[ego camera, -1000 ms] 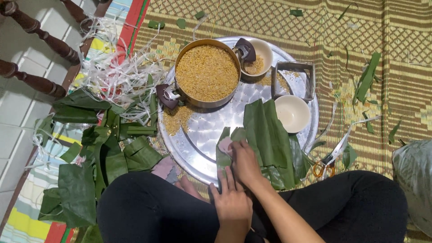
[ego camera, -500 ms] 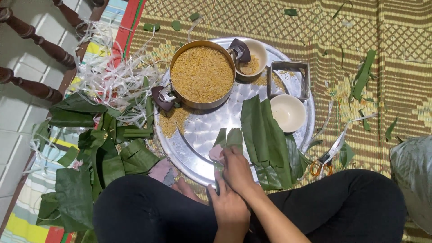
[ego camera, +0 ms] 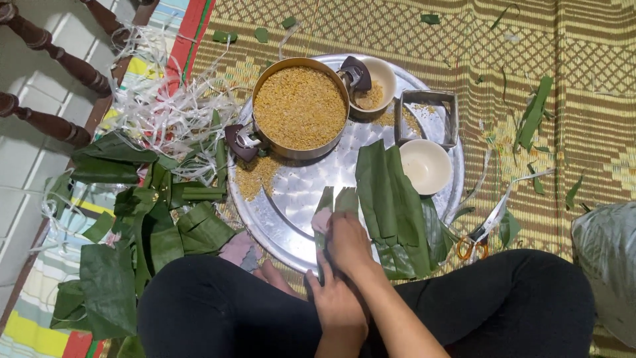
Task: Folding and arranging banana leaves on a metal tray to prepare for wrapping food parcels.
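My left hand point(ego camera: 338, 305) and my right hand point(ego camera: 348, 242) are close together at the near rim of a round metal tray point(ego camera: 291, 199). Both hold a folded green leaf strip point(ego camera: 334, 202) that sticks up between them over the tray. A stack of flat green leaves point(ego camera: 387, 199) lies just right of my hands. Behind on the tray stands a metal pot point(ego camera: 301, 106) full of yellow grain, with some grain spilled point(ego camera: 255, 176) beside it.
A small bowl with grain point(ego camera: 377, 83), a square metal frame point(ego camera: 427, 116) and an empty white bowl point(ego camera: 426, 166) sit on the tray. Orange-handled scissors point(ego camera: 480, 232) lie right of it. Loose leaves point(ego camera: 139, 225) and pale string point(ego camera: 165, 106) lie left. Wooden furniture legs point(ego camera: 46, 122) far left.
Both hands have stayed at the tray's near rim, working the folded leaf strip; the view has shifted slightly. The pot, bowls and leaves have not moved.
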